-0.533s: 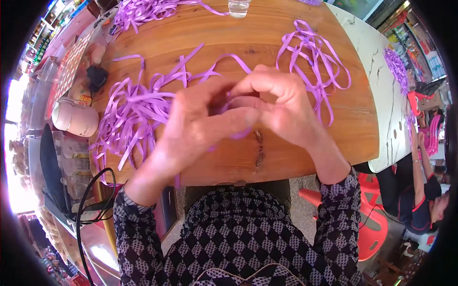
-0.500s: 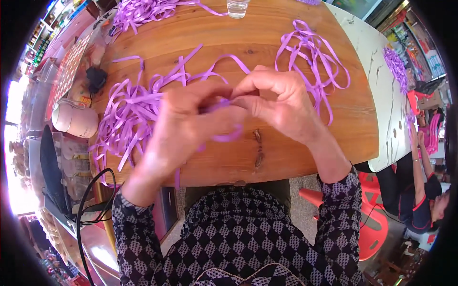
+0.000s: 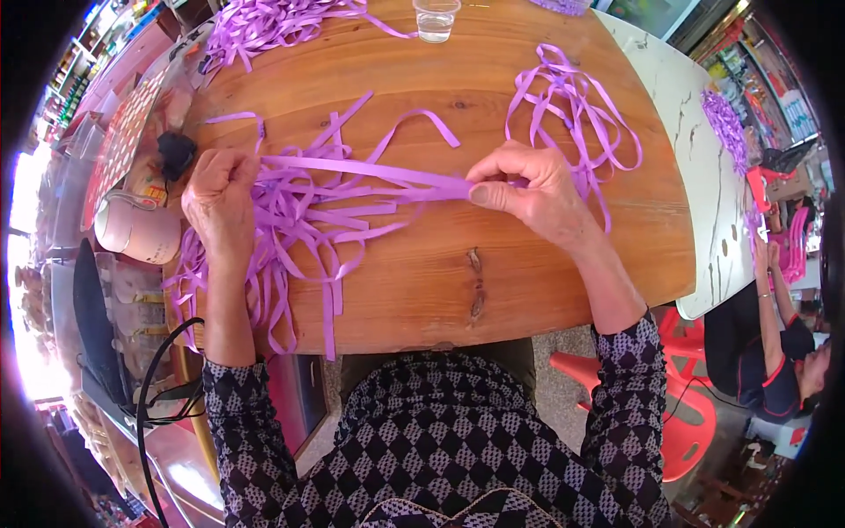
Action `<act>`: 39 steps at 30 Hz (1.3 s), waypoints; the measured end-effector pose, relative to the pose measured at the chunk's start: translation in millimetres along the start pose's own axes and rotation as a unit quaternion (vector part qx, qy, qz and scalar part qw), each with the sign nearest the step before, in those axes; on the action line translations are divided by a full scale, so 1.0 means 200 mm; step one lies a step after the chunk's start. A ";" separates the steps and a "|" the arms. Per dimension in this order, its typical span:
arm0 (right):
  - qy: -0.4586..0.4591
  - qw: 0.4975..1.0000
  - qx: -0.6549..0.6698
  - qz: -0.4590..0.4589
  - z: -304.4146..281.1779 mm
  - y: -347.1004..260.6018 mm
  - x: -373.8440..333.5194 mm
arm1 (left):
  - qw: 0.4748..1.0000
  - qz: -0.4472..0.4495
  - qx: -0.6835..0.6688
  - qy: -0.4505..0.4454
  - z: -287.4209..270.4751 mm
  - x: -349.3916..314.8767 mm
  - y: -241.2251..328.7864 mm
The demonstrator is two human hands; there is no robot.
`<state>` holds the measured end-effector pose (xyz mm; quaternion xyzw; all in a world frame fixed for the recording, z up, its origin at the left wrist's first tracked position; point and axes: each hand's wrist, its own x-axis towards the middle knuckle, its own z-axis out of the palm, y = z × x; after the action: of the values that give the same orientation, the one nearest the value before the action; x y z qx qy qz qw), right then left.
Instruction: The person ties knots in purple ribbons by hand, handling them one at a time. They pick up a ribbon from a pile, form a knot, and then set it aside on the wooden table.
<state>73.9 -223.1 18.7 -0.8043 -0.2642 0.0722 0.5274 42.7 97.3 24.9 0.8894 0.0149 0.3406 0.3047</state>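
A purple ribbon [image 3: 370, 167] is stretched nearly level between my two hands, above the wooden table [image 3: 405, 299]. My left hand [image 3: 220, 198] is closed on its left end, knuckles up. On the other side my right hand [image 3: 537, 194] pinches the ribbon between thumb and forefinger, where several strands come together. A tangled heap of purple ribbons [image 3: 275, 233] lies beneath and beside my left hand, some loose ends hanging over the near edge. Just beyond my right hand is a looped bunch of purple ribbons [image 3: 607, 119].
Another ribbon heap [image 3: 264, 26] lies at the far left, near a clear cup [image 3: 435, 22]. A pale pink round container [image 3: 136, 229] and a black object [image 3: 178, 151] stand left. At right are a white marbled table [image 3: 704, 229], red stools [image 3: 691, 431] and another person [image 3: 775, 352].
My hands were close together over the table's middle. My left hand has moved far left and the ribbon is now drawn out between them; the right hand has shifted slightly.
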 end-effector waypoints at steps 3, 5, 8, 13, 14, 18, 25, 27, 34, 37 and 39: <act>-0.010 0.999 0.040 0.013 0.03 0.00 -0.01 | 0.995 0.012 0.099 0.012 -0.01 0.02 -0.01; -0.019 0.998 0.053 0.012 0.06 0.00 -0.01 | 0.960 0.159 0.231 0.001 0.01 -0.02 0.05; -0.019 0.999 0.048 -0.009 0.12 -0.09 -0.03 | 0.975 0.173 -0.030 -0.136 0.02 -0.11 0.37; 0.022 0.985 -0.079 -0.149 0.22 -0.17 -0.04 | 0.892 0.014 -0.305 -0.334 0.11 -0.19 0.50; 0.022 0.985 -0.078 -0.150 0.22 -0.18 -0.04 | 0.863 -0.078 -0.360 -0.346 0.12 -0.21 0.48; 0.050 0.985 -0.077 -0.143 0.22 -0.17 -0.05 | 0.814 -0.217 -0.380 -0.381 0.10 -0.22 0.42; 0.037 0.967 -0.152 -0.201 0.20 -0.02 -0.01 | 0.778 -0.354 -0.411 -0.318 -0.01 -0.17 0.36; 0.031 0.974 -0.136 -0.180 0.18 -0.03 -0.03 | 0.787 -0.352 -0.403 -0.308 -0.02 -0.17 0.36; 0.139 0.951 -0.188 -0.204 0.15 -0.06 0.00 | 0.784 -0.371 -0.381 -0.322 -0.03 -0.19 0.30; 0.187 0.903 -0.326 -0.207 0.14 -0.05 0.02 | 0.785 -0.375 -0.385 -0.307 -0.04 -0.20 0.28; 0.180 0.926 -0.253 -0.214 0.19 -0.10 0.05 | 0.841 -0.297 -0.353 -0.283 -0.05 -0.19 0.32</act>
<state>61.5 -181.4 21.9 -0.8348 -0.3400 -0.2577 0.3479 -5.1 41.5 43.9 0.7324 0.0705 -0.0508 0.6754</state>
